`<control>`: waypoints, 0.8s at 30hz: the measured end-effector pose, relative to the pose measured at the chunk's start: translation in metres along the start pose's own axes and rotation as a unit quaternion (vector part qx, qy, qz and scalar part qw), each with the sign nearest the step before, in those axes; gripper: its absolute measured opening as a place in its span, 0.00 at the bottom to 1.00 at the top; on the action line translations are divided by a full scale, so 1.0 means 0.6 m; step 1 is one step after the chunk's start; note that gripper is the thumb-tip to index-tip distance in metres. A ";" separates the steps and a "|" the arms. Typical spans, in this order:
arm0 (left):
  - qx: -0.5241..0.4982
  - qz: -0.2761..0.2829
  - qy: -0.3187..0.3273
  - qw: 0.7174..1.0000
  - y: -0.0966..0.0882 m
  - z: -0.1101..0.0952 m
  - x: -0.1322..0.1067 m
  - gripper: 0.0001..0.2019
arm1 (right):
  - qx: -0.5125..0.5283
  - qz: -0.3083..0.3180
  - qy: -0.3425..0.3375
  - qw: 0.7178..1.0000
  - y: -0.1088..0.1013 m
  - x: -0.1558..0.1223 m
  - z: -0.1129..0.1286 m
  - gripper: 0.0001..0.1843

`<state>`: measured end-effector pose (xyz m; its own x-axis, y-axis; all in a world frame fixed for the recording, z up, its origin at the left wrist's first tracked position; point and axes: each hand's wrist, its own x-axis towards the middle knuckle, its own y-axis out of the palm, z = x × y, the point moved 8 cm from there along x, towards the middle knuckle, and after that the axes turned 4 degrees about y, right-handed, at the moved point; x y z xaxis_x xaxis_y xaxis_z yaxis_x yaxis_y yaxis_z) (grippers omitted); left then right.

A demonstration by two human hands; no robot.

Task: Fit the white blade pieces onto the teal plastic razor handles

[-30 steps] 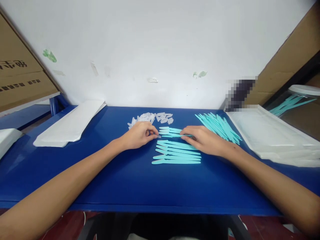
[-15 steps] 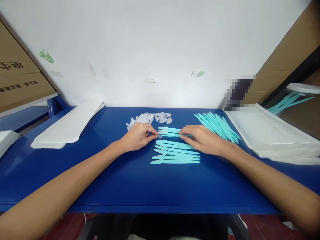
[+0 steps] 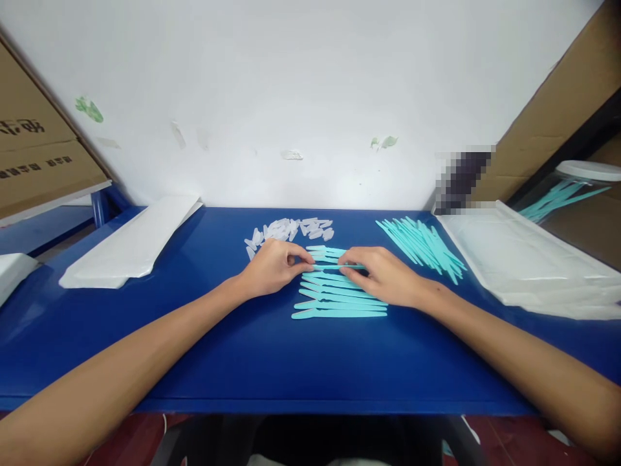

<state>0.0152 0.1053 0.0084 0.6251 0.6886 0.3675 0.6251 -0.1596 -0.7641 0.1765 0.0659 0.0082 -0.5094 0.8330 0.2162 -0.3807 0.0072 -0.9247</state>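
My right hand [image 3: 383,275] pinches the handle of a turquoise eyebrow razor [image 3: 352,266], held level just above the table. The fingertips of my left hand [image 3: 276,266] are closed round its blade end, on a small translucent blade cap that they mostly hide. Right below lies a row of eyebrow razors [image 3: 339,305], side by side with blade ends to the left. A few more razors [image 3: 326,250] lie just beyond the held one, partly behind my right hand. Beyond my left hand is a loose pile of translucent blade caps [image 3: 281,230].
A heap of turquoise razors [image 3: 422,246] lies at the back right of the blue table [image 3: 310,369]. White plastic bags [image 3: 538,259] rest at the right, and a white packet [image 3: 138,243] at the left. A lidded clear jar [image 3: 567,191] holds more razors. The wall stands behind.
My right hand has moved left with the razor, bringing its blade end to my left fingertips. My left hand has shifted slightly right, and the cap at its fingertips is now against the razor.
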 end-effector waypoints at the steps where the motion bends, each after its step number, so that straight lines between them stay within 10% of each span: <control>1: 0.000 -0.009 -0.004 1.000 0.001 -0.001 0.001 0.04 | 0.007 -0.012 0.008 1.000 -0.001 0.001 0.001 0.12; 13: 0.171 -0.001 0.107 0.979 -0.010 -0.002 0.000 0.12 | -0.081 -0.030 -0.035 0.996 -0.005 -0.003 -0.004 0.15; 24: 0.338 0.057 0.068 0.937 -0.022 0.031 -0.004 0.16 | -0.054 -0.001 -0.044 0.998 -0.010 -0.014 0.007 0.15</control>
<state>-0.0029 0.1188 0.0077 0.7529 0.5898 0.2920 0.1401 0.2898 -0.9468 0.1800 0.0565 0.0131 -0.5765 0.7811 0.2398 -0.2992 0.0714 -0.9515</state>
